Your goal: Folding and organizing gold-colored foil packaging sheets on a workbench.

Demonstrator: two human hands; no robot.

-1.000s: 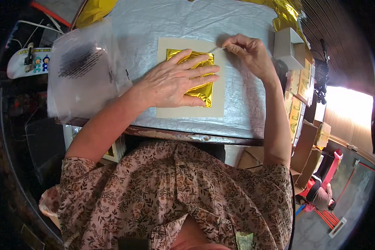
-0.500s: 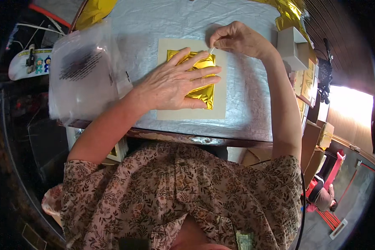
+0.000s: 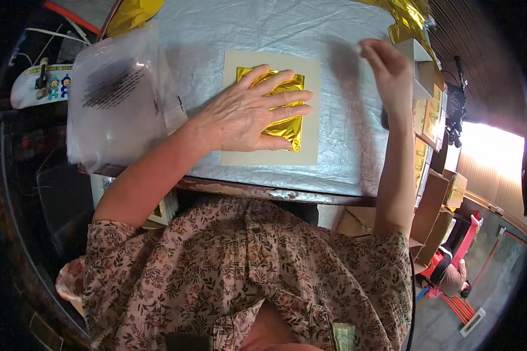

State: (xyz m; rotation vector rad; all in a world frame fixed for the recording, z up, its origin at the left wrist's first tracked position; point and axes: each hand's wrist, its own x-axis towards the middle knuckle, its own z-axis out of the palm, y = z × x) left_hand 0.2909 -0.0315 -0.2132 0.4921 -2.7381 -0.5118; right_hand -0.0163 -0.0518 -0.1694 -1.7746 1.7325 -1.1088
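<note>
A shiny gold foil-wrapped square (image 3: 293, 128) lies on a larger beige sheet of card (image 3: 269, 158). My left hand (image 3: 246, 114) rests flat on the foil with its fingers spread, covering much of it. Off to the right, my right hand (image 3: 389, 70) is raised above the cloth, beside a white open box. Its thumb and fingers are pinched together and slightly blurred. Whatever is between those fingertips, if anything, is too small to make out.
A silvery cloth (image 3: 208, 41) covers the table. Clear plastic bags (image 3: 111, 140) lie at the left. A white box (image 3: 418, 73) stands at the right edge, with gold foil (image 3: 413, 26) behind it. Another person (image 3: 454, 275) is far off at the right.
My right hand has moved away to the right from the foil's upper right corner, where it pinched a thin whitish strip. My left hand has stayed flat on the foil.
</note>
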